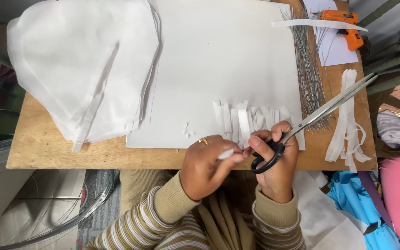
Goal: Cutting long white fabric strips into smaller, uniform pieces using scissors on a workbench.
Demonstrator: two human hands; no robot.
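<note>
Here, small white strip [226, 153] at lower centre of frame, pinched in left hand [204, 164] fingertips. Right hand [276, 159] closed through black-handled scissors [311, 121], blades parted, pointing upper right. Cut strips [246, 121] just above on white board [218, 69]. Risk — blades near wire bundle [309, 69]; swing could snag it, or nick pinching fingers.

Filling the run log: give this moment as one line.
left hand: pinches white strip | right hand: holds scissors, blades open | cut strips on white sheet
</note>
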